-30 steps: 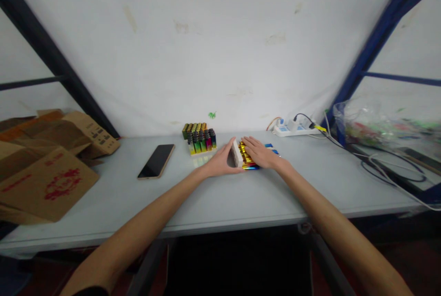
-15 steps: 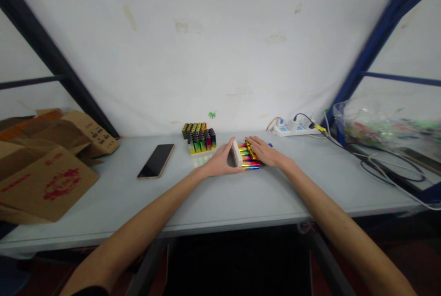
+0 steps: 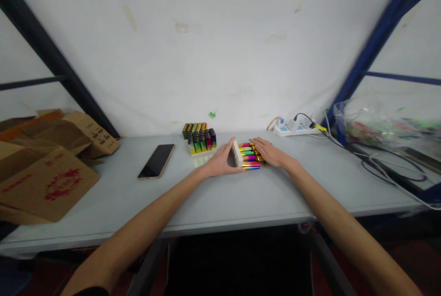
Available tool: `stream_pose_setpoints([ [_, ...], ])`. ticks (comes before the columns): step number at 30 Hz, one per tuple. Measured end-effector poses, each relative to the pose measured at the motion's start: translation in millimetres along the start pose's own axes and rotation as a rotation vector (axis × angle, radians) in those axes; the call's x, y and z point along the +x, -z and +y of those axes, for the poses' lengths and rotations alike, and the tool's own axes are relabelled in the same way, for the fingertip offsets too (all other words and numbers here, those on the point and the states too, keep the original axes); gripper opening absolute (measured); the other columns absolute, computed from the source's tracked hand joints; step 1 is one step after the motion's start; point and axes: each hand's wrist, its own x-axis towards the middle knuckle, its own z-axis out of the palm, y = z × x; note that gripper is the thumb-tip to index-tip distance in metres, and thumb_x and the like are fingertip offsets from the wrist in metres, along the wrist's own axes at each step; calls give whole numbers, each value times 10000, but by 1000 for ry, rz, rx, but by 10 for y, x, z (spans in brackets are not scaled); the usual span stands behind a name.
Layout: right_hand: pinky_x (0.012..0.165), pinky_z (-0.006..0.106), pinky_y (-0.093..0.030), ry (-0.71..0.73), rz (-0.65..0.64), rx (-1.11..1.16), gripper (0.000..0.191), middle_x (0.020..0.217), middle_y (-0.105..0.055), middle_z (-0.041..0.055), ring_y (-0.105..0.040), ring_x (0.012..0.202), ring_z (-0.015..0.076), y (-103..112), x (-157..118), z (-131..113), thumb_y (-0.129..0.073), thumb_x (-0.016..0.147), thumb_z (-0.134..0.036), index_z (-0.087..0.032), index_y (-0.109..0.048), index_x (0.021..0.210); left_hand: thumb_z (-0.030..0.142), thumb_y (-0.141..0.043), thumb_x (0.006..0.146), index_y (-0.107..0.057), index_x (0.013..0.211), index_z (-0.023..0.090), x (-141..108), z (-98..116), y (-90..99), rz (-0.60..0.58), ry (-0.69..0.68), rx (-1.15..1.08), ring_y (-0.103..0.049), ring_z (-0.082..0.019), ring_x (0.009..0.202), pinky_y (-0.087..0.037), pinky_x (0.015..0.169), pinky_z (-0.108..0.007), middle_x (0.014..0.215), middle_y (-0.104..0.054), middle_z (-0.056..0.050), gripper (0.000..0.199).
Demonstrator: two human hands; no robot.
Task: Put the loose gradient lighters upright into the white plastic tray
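My left hand point(image 3: 220, 163) grips a small white tray point(image 3: 237, 154) tipped on its side, thumb at the near end and fingers at the far end. Shiny multicoloured cigarette lighters point(image 3: 248, 158) lie in a row, reaching from the tray to the right. Flat across their right ends rests my right hand point(image 3: 269, 152), its fingers stretched out. The lighter ends under that palm are hidden. Behind and left of my left hand stands an upright block of lighters point(image 3: 201, 141) with dark tops, and behind it another group with gold tops point(image 3: 194, 128).
A smartphone point(image 3: 156, 161) lies on the grey table point(image 3: 193, 204). Open cardboard boxes point(image 3: 51, 167) are at the left. A white power strip point(image 3: 296, 128) with plugs sits against the wall. Cables point(image 3: 379, 172) and a clear plastic bag point(image 3: 372, 121) are at the right.
My right hand has slid slightly to the right along the lighters, so more of them show. My left hand and the tray have stayed in place.
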Motion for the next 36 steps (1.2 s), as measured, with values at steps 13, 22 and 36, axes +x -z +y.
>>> stream_pose_setpoints([
  [13,1228,584,-287,-24,-28,-119,650,1603,-442,183,-367,1516,323,21,-69,67,-146,1086,-469,-149,-466,1552,657,-816,706,-39,1665,187,-6,2,11,-27,25,24,-292,-369,1544,-264,1263,-497,1678,-274,-197,1321],
  [22,1255,556,-265,50,130,-33,582,1611,-443,150,-403,1496,273,79,-25,-331,-255,1084,-468,-188,-472,1546,639,-823,712,-47,1664,209,5,-33,-15,-4,-7,19,-300,-352,1545,-262,1268,-483,1685,-266,-185,1301],
  [36,1205,719,-224,145,-136,-293,580,1689,-301,135,-210,1583,309,-38,25,-792,-126,1098,-344,-198,-272,1640,627,-830,705,-57,1662,180,19,-28,-34,8,-26,11,-282,-363,1551,-253,1275,-501,1685,-261,-205,1310],
])
